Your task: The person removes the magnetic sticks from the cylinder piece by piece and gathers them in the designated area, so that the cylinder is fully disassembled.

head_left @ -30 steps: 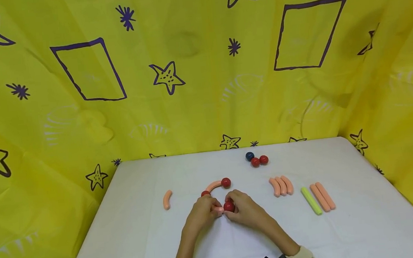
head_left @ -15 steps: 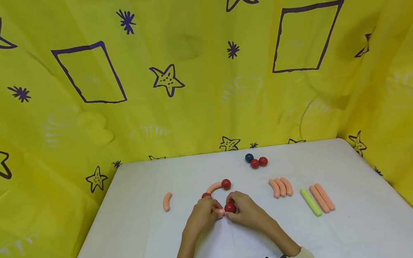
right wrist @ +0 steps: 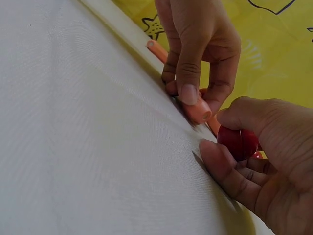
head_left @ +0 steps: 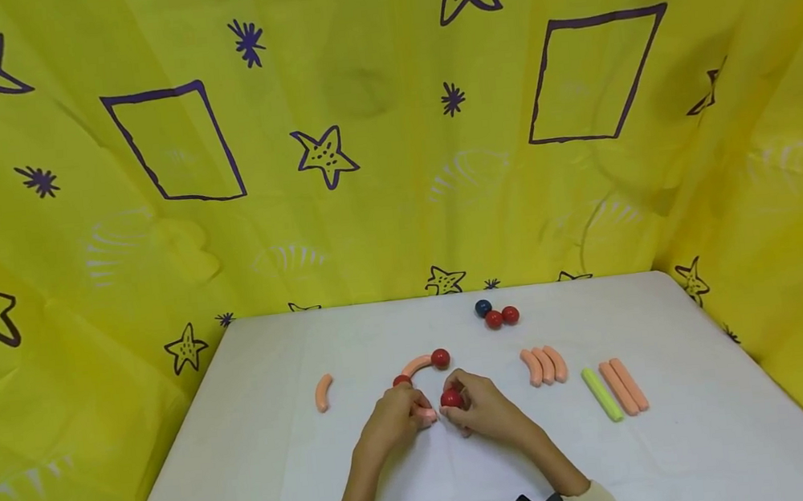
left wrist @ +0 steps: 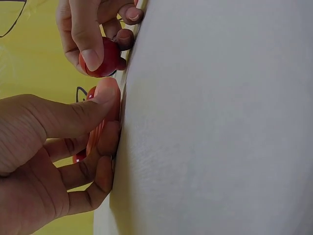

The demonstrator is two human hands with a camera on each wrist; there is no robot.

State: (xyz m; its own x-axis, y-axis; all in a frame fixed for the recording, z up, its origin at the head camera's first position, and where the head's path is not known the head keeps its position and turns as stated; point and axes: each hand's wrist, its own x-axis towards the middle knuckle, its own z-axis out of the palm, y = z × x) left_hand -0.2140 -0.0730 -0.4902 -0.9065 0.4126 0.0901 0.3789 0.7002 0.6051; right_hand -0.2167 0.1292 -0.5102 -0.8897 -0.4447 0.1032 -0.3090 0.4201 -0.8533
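Note:
In the head view my left hand [head_left: 394, 417] pinches a peach-coloured curved rod, mostly hidden by the fingers. The right wrist view shows the rod [right wrist: 199, 111] under the left thumb, with a small hole in its end. My right hand [head_left: 491, 411] grips a red ball [head_left: 451, 398] between thumb and fingers. A small gap parts ball and rod end. Just beyond the hands lies another curved peach rod [head_left: 418, 363], with one red ball [head_left: 440, 358] at its right end and another red ball [head_left: 402, 381] at its left, partly behind my left hand.
A lone curved peach rod [head_left: 324, 393] lies left. A blue ball [head_left: 483, 308] and two red balls [head_left: 501, 317] sit at the back. To the right are three curved rods [head_left: 545, 366], a green straight rod [head_left: 602, 394] and two straight peach rods [head_left: 623, 386] on the white table [head_left: 306, 469].
My right hand has shifted slightly right with the red ball, which sat close against the rod's end before. A gap now shows between them. The left hand stays nearly still.

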